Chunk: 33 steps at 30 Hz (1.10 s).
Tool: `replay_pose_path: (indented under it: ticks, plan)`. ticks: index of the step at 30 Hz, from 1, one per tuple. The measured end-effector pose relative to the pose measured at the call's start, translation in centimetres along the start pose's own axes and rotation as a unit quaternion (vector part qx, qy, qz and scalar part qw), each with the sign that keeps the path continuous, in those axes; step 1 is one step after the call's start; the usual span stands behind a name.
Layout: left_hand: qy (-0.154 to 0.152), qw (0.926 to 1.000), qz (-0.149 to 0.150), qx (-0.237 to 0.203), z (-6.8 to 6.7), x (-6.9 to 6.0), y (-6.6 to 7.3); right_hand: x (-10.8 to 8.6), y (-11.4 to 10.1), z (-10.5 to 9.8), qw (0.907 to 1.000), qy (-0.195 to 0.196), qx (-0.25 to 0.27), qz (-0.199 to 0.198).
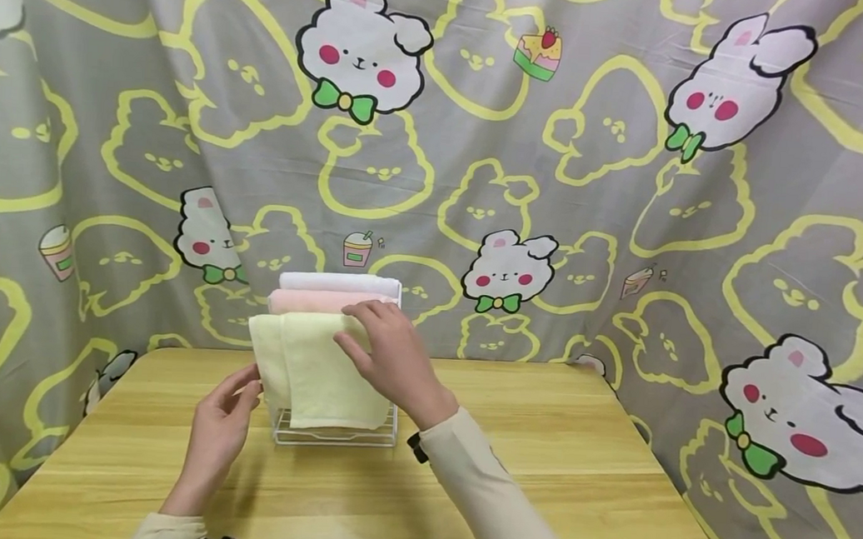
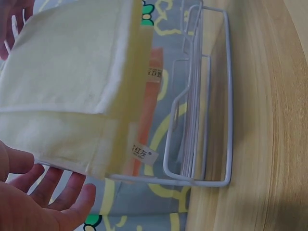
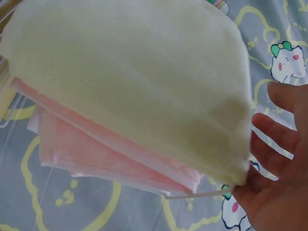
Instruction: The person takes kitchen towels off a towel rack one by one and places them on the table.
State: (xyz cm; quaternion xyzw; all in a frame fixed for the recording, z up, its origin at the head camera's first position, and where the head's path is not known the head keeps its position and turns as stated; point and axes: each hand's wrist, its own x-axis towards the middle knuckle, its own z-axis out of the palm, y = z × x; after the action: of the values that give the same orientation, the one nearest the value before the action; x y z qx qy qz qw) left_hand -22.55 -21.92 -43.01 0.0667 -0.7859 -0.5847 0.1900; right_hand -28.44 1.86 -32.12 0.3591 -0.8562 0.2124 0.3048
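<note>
A pale yellow towel (image 1: 330,371) hangs folded over the front of a white wire rack (image 1: 337,441) on the table. Behind it hang a pink towel (image 1: 305,301) and a white towel (image 1: 336,282). At the yellow towel's left edge is my left hand (image 1: 217,430), its loosely bent fingers (image 2: 70,190) beside the hanging cloth. My right hand (image 1: 395,359) reaches over the upper right corner, fingers spread along that edge. In the right wrist view, its fingers (image 3: 272,132) lie beside the yellow cloth without curling round it. Most of the rack's upper frame is hidden by towels.
The rack stands on a light wooden table (image 1: 507,475). A grey curtain (image 1: 438,178) with yellow outlines and white rabbit faces hangs behind the table and along both sides. Small labels (image 2: 144,153) show on the towels' edges.
</note>
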Motion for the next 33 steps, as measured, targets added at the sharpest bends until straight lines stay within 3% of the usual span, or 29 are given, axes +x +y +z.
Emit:
replay_pose_path:
  ticks: [9,15,23,33]
  plan:
    - [0.011,0.9998,0.002,-0.015,0.4,0.3,-0.4,0.3,0.2,1.1,0.9995,-0.016,-0.026,0.008]
    - [-0.002,0.9988,-0.016,-0.047,0.5,0.5,-0.4,0.6,0.0,1.6,0.9988,-0.005,-0.049,0.004]
    - [0.001,0.9965,-0.022,-0.081,0.7,0.6,-0.5,0.7,-0.2,2.0,0.9994,0.033,-0.012,0.004]
    - [0.008,0.9957,-0.018,-0.09,0.6,0.3,-0.1,0.5,-0.6,1.9,0.9988,0.049,0.002,0.007]
